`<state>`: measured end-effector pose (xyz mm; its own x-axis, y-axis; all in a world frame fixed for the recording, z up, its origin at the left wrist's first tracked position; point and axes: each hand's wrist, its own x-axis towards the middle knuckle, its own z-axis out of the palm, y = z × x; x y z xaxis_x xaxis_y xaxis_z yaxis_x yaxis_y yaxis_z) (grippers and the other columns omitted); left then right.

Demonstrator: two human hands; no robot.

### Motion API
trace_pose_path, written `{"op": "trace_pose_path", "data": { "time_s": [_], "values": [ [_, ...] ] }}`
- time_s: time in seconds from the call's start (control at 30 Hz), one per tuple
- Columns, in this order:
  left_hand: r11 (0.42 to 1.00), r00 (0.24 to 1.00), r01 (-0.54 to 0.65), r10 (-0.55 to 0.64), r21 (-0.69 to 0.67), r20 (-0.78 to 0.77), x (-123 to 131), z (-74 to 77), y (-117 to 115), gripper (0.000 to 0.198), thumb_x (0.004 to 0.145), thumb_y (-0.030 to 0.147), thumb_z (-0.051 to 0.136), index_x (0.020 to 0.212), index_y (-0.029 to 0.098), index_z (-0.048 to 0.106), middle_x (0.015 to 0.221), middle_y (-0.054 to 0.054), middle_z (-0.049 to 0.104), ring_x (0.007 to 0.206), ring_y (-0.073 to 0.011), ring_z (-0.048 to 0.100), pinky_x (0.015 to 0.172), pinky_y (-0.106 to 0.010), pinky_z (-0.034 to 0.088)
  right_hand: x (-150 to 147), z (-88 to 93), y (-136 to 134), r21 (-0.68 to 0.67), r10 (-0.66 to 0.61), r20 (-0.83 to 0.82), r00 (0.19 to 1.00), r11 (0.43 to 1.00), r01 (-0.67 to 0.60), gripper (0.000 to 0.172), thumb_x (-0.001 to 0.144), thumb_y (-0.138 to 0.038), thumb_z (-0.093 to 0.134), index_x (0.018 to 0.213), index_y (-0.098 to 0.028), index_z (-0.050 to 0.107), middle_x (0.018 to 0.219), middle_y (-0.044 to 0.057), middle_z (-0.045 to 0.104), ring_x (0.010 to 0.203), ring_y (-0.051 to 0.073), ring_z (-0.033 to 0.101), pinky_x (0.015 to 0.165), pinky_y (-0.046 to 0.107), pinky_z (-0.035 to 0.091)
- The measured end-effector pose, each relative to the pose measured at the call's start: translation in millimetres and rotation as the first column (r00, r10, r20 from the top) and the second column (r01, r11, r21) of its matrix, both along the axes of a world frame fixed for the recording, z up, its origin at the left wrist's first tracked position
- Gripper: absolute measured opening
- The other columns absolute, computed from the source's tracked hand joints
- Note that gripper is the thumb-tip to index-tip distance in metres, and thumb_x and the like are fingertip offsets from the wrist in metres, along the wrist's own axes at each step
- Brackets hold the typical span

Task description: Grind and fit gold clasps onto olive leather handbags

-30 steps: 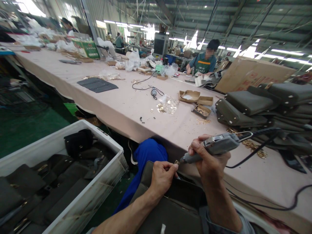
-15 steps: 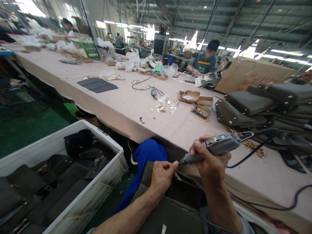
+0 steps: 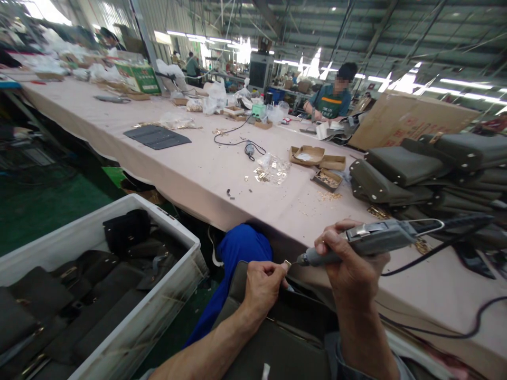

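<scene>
On the person's lap, in the head view, lies a dark olive bag (image 3: 293,351), tilted and partly hidden by the forearms. Above its upper edge the left hand (image 3: 263,286) pinches a small gold-coloured metal plate (image 3: 287,264) between thumb and forefinger, its end showing beyond the fingertips. The right hand (image 3: 354,264) is wrapped firmly around a grey electric screwdriver (image 3: 382,238), held slantwise with its nose toward the plate; the thin bit ends right by the plate, and whether the two touch I cannot tell.

Beside the blue-clad knee (image 3: 245,244), a white plastic crate (image 3: 178,244) holds more dark bags. On the cloth-covered table (image 3: 198,174) sit a small cardboard tray (image 3: 324,186) of gold-coloured bits, a clear plastic bag (image 3: 276,162) among gold-coloured plates, and, farther left, a dark flat panel (image 3: 157,137). A stack of dark olive bags (image 3: 402,164) rises at the right, in front of a large cardboard carton (image 3: 415,120). Across the table, a co-worker (image 3: 331,103) in a green top bends over the far edge.
</scene>
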<state>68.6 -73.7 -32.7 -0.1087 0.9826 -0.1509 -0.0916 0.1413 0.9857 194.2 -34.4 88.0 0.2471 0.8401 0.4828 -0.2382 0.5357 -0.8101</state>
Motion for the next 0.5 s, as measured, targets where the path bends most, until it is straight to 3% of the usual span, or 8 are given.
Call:
{"op": "trace_pose_path", "data": {
  "time_s": [0.5],
  "values": [
    [1.000, 1.000, 0.007, -0.007, -0.004, -0.019, 1.6, 4.7, -1.4, 0.042, 0.086, 0.043, 0.068, 0.053, 0.017, 0.073, 0.047, -0.002, 0.062, 0.043, -0.0105, 0.042, 0.046, -0.024, 0.026, -6.2, -11.3, 0.1, -0.032, 0.038, -0.014, 0.999, 0.999, -0.038, 0.026, 0.077, -0.012, 0.088, 0.095, -0.017, 0.068, 0.068, 0.000, 0.065, 0.048, 0.018, 0.061, 0.046, 0.030, 0.052]
  ]
}}
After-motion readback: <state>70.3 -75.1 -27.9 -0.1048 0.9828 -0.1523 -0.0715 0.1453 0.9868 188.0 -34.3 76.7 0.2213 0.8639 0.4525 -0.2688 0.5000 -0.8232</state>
